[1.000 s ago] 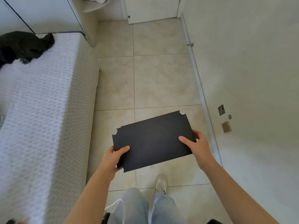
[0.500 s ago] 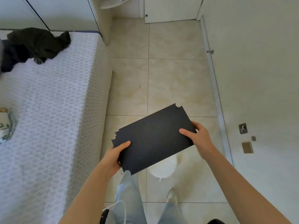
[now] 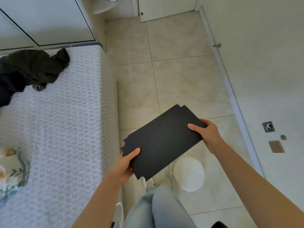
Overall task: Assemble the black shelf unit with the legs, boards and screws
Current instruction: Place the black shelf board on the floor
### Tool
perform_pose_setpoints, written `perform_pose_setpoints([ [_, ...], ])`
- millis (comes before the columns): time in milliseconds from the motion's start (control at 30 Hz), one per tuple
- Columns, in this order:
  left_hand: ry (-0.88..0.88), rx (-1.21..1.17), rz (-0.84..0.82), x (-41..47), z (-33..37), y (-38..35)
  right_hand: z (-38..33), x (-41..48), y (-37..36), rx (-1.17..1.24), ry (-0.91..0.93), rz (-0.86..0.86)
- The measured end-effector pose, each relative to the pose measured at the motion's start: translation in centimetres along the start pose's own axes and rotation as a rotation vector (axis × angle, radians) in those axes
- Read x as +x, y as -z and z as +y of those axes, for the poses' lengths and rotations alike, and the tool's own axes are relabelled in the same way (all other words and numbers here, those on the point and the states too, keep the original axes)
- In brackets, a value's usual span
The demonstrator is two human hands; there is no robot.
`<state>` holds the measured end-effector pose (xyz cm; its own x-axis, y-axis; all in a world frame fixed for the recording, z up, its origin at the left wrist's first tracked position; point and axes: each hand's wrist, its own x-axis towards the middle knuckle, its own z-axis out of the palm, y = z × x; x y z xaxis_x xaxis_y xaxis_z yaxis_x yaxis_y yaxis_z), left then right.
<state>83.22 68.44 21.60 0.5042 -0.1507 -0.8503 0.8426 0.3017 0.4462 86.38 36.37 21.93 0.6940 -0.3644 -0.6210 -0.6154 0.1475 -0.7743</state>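
I hold a flat black shelf board [image 3: 162, 141] with notched corners out in front of me, above the tiled floor. It looks like more than one board stacked, since the far corner shows doubled edges. My left hand [image 3: 124, 165] grips its near left corner, thumb on top. My right hand [image 3: 206, 133] grips the right edge, thumb lying across the top face. The board tilts, its far corner pointing up and away. No legs or screws are in view.
A bed [image 3: 65, 129] with a patterned white cover fills the left side, with dark clothes [image 3: 31, 69] lying on it. A wall [image 3: 263, 71] runs along the right with a baseboard. A white round stool [image 3: 189, 174] stands on the floor under the board. My legs in jeans [image 3: 158, 209] are below.
The board has turned further counter-clockwise and tilted, while both hands kept their grip. My view has swung left and forward, bringing more of the bed and the white stool into sight.
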Motion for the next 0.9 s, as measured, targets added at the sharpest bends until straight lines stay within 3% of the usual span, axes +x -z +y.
perform_pose_setpoints([
  [367,0.043,0.011,0.052,7.6,4.7,-1.2,-3.1,6.9,-2.7,-0.064,0.014,-0.047],
  [900,0.134,-0.035,0.226,29.0,10.5,-9.0,-5.2,30.4,-4.0,-0.244,-0.05,-0.125],
])
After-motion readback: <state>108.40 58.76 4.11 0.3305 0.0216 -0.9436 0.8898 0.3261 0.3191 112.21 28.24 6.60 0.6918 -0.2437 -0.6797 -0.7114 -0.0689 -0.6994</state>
